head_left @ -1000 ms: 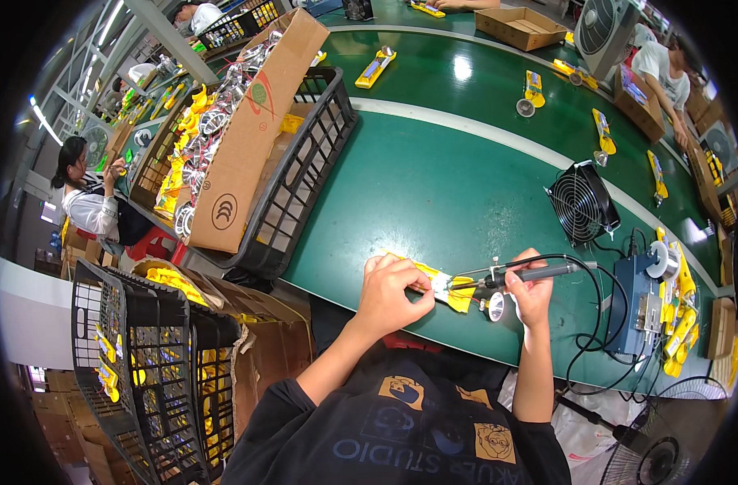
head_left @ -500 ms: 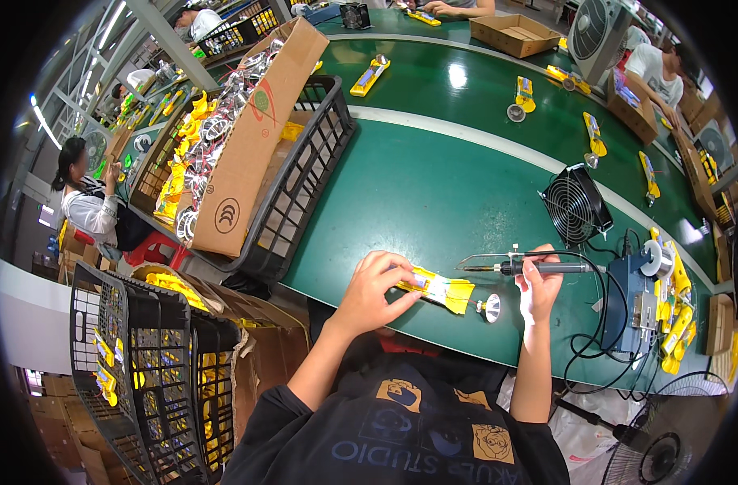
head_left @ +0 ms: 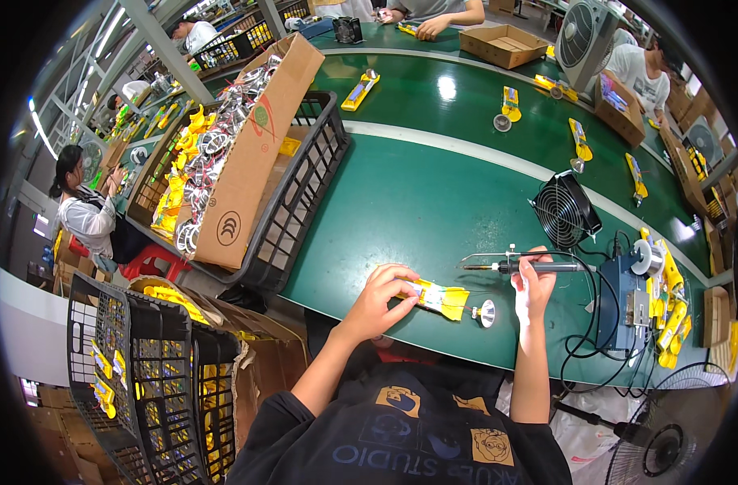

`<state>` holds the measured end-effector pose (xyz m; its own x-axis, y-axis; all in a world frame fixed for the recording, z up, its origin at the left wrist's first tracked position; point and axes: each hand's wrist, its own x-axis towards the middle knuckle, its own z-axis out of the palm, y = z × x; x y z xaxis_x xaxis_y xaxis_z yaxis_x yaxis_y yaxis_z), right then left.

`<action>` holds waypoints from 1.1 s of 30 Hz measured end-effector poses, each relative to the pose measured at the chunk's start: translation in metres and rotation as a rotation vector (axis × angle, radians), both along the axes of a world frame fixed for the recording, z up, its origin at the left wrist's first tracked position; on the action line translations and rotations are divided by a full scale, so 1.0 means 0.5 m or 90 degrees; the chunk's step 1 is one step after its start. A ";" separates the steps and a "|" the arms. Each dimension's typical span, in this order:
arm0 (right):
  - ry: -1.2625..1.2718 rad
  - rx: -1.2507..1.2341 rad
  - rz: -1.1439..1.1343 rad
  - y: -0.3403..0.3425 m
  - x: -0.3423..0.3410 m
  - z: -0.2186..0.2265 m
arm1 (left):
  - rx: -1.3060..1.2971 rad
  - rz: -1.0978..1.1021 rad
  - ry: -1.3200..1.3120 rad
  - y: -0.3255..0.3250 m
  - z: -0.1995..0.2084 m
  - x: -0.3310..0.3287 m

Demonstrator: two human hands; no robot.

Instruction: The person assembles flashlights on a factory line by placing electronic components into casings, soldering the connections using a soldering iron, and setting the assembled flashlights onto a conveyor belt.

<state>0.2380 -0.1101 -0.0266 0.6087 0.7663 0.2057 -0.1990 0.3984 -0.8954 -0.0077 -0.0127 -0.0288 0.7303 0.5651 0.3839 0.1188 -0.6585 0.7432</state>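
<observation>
My left hand (head_left: 380, 302) lies over the left end of a yellow plastic flashlight housing (head_left: 447, 302), with thumb and fingers closed on it against the green table. From the housing's right end a thin wire leads to a small silver reflector cup (head_left: 484, 314), which rests on the table. In my right hand (head_left: 534, 284) is a soldering iron (head_left: 547, 267), gripped by its dark handle and pointing left. Its tip, with a thin metal tube running above it, hovers over the table, up and right of the housing, apart from it.
A blue soldering station (head_left: 618, 303) with a solder spool (head_left: 649, 257) stands at right, beside piled yellow housings (head_left: 672, 323). Behind it is a small black fan (head_left: 566, 212). A black crate (head_left: 304, 202) flanks the left. Farther off, housings lie on a green conveyor (head_left: 434, 105); co-workers sit beyond.
The whole view has shifted slightly. My left hand has turned a little on the housing, its fingers now nearer the middle. The iron stays in my right hand, in nearly the same place.
</observation>
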 end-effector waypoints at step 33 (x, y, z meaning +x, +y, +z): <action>-0.210 0.002 -0.389 0.173 0.099 -0.049 | 0.242 0.400 0.146 0.529 0.043 0.498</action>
<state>0.2875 -0.0235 -0.0512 0.8363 0.3058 0.4551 0.3433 0.3550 -0.8695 0.2411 0.2517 -0.0071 0.4001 0.7598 0.5126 0.6792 -0.6213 0.3908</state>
